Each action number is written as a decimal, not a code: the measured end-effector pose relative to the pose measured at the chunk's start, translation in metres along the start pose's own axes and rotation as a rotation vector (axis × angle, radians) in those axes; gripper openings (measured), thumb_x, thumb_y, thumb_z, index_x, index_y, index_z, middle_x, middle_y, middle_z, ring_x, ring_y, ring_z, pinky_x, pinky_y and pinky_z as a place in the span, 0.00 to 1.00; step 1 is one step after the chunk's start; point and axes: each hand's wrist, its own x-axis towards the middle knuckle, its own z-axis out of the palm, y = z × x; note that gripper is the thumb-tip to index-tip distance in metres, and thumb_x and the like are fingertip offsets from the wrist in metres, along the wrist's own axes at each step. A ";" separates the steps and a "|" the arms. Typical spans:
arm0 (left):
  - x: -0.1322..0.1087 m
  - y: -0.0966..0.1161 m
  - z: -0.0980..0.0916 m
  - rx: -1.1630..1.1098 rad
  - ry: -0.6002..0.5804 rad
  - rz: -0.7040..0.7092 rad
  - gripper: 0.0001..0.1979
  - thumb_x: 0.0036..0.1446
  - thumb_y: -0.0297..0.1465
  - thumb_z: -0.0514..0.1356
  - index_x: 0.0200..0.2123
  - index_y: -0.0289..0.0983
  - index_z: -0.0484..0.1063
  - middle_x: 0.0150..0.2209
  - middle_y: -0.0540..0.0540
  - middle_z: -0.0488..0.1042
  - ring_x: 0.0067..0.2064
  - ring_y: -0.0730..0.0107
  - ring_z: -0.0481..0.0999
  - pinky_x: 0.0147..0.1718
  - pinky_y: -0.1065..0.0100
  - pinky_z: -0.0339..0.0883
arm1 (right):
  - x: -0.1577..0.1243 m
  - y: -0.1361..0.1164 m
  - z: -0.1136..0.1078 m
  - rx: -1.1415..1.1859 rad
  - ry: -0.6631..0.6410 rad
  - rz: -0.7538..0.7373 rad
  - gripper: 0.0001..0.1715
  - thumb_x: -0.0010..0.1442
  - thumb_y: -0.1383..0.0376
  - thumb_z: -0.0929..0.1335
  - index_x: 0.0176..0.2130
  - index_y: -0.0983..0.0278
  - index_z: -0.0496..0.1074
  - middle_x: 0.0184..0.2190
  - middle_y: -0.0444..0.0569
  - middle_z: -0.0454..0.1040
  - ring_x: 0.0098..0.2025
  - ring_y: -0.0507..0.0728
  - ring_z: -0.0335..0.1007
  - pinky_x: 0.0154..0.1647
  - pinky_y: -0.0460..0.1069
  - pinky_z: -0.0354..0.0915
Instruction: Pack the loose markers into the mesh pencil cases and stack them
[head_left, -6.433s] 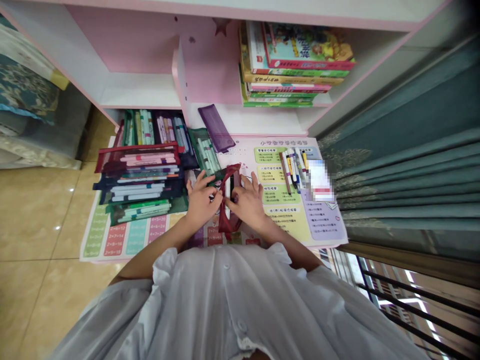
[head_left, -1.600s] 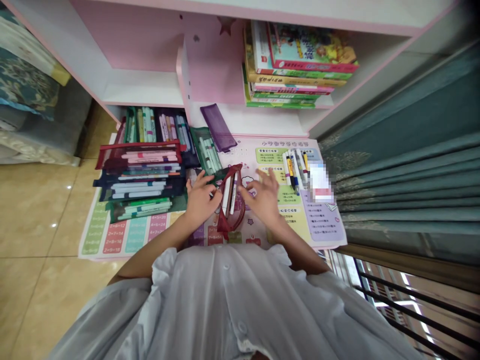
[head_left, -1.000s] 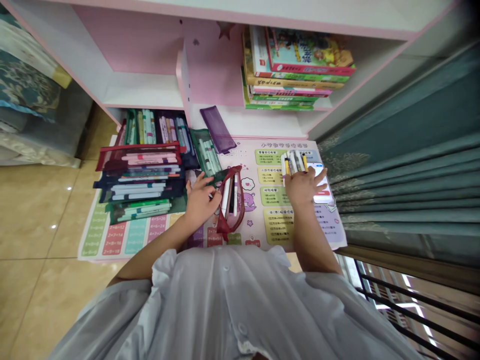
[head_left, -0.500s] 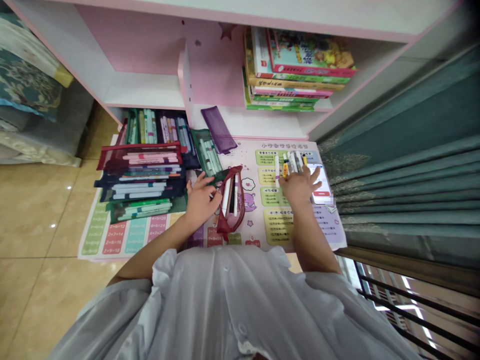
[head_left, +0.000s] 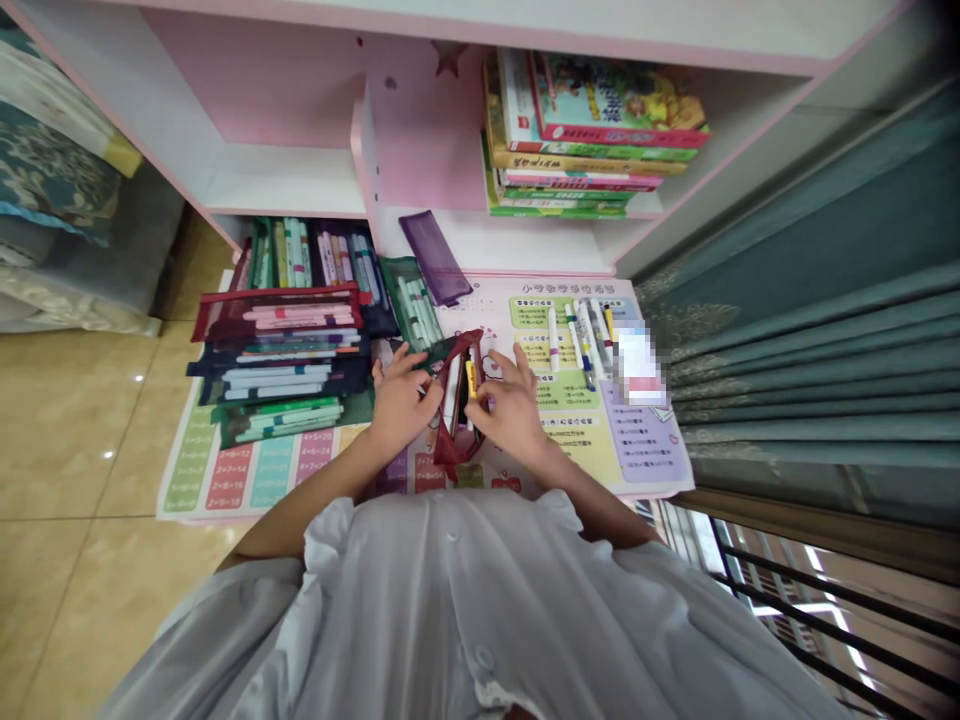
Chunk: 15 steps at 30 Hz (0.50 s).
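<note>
A dark red mesh pencil pouch (head_left: 452, 440) lies open on a pink learning mat (head_left: 570, 440), with pens inside it. My left hand (head_left: 401, 400) grips the pouch's left edge and holds it apart. My right hand (head_left: 506, 405) pinches a yellow-capped marker (head_left: 472, 381) at the pouch's mouth. Several loose markers (head_left: 581, 335) lie on the mat further right, beside a white card (head_left: 637, 365).
Filled mesh pouches (head_left: 281, 355) are stacked on the left of the mat. A purple pouch (head_left: 433, 257) leans at the pink shelf's foot. Books (head_left: 585, 130) fill the shelf compartment above. A teal curtain (head_left: 810, 330) hangs on the right, tiled floor (head_left: 67, 450) to the left.
My right hand went out to the loose markers by the white card, picked up a yellow-capped one and came back to the red pouch. My left hand stayed on the pouch.
</note>
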 end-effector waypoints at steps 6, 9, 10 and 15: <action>0.000 0.001 -0.001 0.019 -0.006 0.000 0.12 0.58 0.31 0.58 0.22 0.40 0.71 0.57 0.45 0.76 0.68 0.50 0.62 0.66 0.36 0.47 | 0.005 -0.010 0.021 -0.136 -0.058 0.006 0.09 0.56 0.64 0.70 0.27 0.65 0.77 0.67 0.60 0.63 0.73 0.77 0.41 0.65 0.78 0.48; 0.000 0.002 -0.002 0.021 -0.015 0.003 0.12 0.58 0.31 0.58 0.22 0.39 0.71 0.57 0.44 0.76 0.69 0.51 0.62 0.66 0.35 0.48 | 0.003 -0.008 0.023 -0.144 -0.047 -0.007 0.12 0.60 0.62 0.69 0.28 0.65 0.77 0.66 0.60 0.63 0.73 0.77 0.41 0.64 0.78 0.49; 0.000 0.002 -0.002 0.021 -0.014 0.003 0.12 0.58 0.31 0.58 0.23 0.39 0.71 0.57 0.45 0.76 0.69 0.51 0.62 0.66 0.35 0.48 | 0.003 -0.006 0.023 -0.134 -0.034 -0.018 0.14 0.61 0.60 0.69 0.28 0.65 0.77 0.66 0.60 0.63 0.73 0.77 0.42 0.65 0.78 0.49; 0.000 0.003 -0.002 0.018 -0.025 -0.020 0.12 0.58 0.31 0.58 0.22 0.40 0.71 0.57 0.46 0.76 0.69 0.50 0.61 0.66 0.36 0.47 | 0.012 0.019 0.009 -0.092 0.137 -0.047 0.19 0.65 0.55 0.66 0.30 0.64 0.77 0.64 0.58 0.65 0.73 0.74 0.42 0.67 0.73 0.51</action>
